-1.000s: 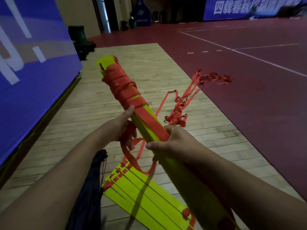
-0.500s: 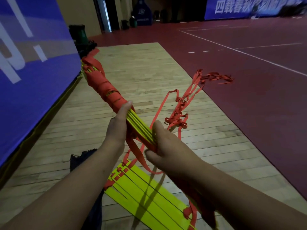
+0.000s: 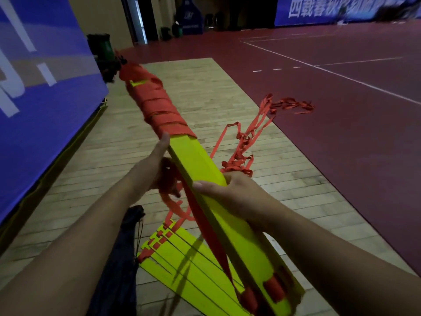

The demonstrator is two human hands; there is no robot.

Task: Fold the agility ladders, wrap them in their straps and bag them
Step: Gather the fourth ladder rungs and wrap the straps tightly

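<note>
**A:** What are the fingers doing?

**B:** The left hand [image 3: 151,172] has its fingers curled round a loop of the orange strap [image 3: 170,202]. Its thumb lies straight along the edge of the ladder bundle [image 3: 196,160]. The right hand [image 3: 232,195] clasps that bundle from underneath. Its fingers are wrapped out of sight below and its thumb lies across the near yellow face.

**A:** And how does the bundle sit?

**B:** It is a stack of flat yellow rungs held in the air and tilted, with the far end up and to the left. That far end is bound in many wrapped turns [image 3: 159,106] of orange. The stretch between the two hands is bare yellow, and orange tabs show at the near end.

**A:** Where does the rest of the strap go?

**B:** A blurred band droops from the left hand beneath the bundle. To the right, a loose tail [image 3: 247,142] runs in tangles over the wooden floor [image 3: 216,92], and its end lies on the red court [image 3: 353,144].

**A:** Anything else down there?

**B:** A second ladder [image 3: 182,261] lies with its yellow rungs fanned flat on the wood under the forearms. A dark bag [image 3: 123,247] lies just beside it on the left. A blue banner [image 3: 34,99] stands along the left edge, with a green bin [image 3: 102,45] past its far end
</note>
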